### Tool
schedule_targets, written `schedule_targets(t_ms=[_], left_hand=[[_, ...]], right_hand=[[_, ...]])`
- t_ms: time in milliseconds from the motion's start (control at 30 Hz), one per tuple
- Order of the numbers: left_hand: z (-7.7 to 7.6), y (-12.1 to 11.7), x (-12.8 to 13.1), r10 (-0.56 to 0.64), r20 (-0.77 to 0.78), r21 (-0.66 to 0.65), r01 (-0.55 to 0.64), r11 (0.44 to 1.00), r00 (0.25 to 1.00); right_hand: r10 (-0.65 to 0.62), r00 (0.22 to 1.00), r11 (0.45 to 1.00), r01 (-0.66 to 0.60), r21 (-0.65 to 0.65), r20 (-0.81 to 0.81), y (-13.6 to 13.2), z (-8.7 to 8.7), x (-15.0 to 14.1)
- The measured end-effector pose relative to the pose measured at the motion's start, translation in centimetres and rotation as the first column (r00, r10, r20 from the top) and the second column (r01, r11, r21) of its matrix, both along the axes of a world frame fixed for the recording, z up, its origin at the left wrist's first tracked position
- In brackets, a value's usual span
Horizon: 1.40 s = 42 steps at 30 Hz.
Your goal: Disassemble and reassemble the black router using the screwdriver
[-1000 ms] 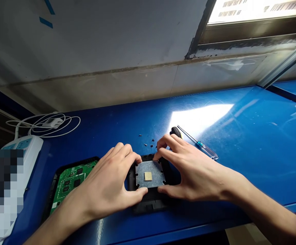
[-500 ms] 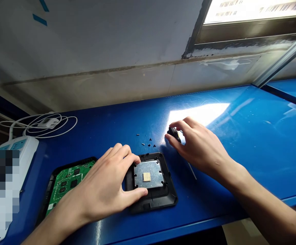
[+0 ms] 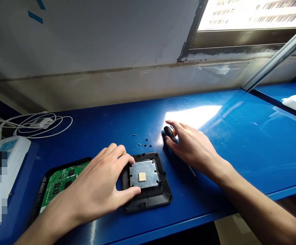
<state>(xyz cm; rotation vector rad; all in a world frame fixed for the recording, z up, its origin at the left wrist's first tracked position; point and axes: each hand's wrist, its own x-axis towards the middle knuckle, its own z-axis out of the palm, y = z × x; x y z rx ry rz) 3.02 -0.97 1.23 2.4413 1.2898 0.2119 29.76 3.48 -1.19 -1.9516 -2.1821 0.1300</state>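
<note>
My left hand [image 3: 104,183] rests over the left side of a black plastic cover [image 3: 160,197], thumb and index finger gripping it beside the metal plate. This silvery plate [image 3: 150,166] lies inside the cover, with a small beige pad [image 3: 142,176] on it. My right hand [image 3: 192,141] is open around a screwdriver [image 3: 170,134] lying on the blue table. Its thumb is close to the black handle, and its index finger is lifted off; whether the thumb touches cannot be told. The shaft tip shows below the palm. Several small screws [image 3: 145,145] lie behind the cover.
Partly under my left forearm sits a green circuit board [image 3: 61,183] in a black housing [image 3: 41,190]. A white power strip [image 3: 17,149] and a coiled white cable [image 3: 42,122] are at the left. The blue table [image 3: 239,146] meets a wall [image 3: 107,85] behind.
The fingers of my right hand have opened away from the screwdriver handle, which now lies on the table. My left hand stays on the cover. The whole view has shifted slightly.
</note>
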Motion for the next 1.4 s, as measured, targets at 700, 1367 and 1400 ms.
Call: schedule_targets(t_ms=[700,1367,1400], left_hand=[[-0.9,-0.2,-0.3,0.006,0.030,-0.030,-0.005,1.000,1.000],[-0.7,-0.3,0.1,-0.124,0.127,0.013,0.123,0.992,0.984],[-0.8,-0.3,0.1,-0.130,0.126,0.012,0.130,0.991,0.983]], right_hand=[[0.441,0.584,0.794,0.102,0.600,-0.682,-0.2,0.3,-0.5],[0.472,0.575,0.776,0.089,0.624,-0.668,-0.2,0.1,-0.6],[0.477,0.576,0.771,0.089,0.631,-0.664,-0.2,0.1,-0.6]])
